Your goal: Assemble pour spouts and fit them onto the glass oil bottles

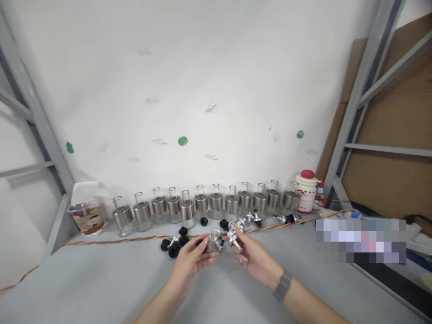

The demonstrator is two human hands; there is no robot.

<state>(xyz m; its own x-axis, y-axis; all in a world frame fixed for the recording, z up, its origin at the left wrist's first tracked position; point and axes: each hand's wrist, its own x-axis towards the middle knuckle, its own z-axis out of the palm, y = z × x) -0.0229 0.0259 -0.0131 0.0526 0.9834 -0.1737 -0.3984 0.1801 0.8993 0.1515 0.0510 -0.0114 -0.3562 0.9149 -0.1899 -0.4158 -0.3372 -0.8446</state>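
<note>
My left hand point(194, 258) is closed on a shiny silver pourer top point(215, 237) with a round end, and something dark shows by its fingers. Close beside it, my right hand point(252, 257) pinches another silver pourer top point(235, 242). Blur hides the finer shape of both parts. Black round stoppers point(173, 250) lie just left of my left hand, with a silver piece point(174, 240) among them. Behind my right hand are more loose silver tops point(249, 218). A row of glass bottles with steel sleeves point(187, 209) stands upright beyond the hands.
A red and yellow twisted cord point(118, 241) crosses the grey table point(101, 279) in front of the bottles. A cup with a brown sleeve point(88, 219) stands at the left, a white jar with a red knob point(306, 193) at the right. Metal frame posts point(354, 103) flank the wall.
</note>
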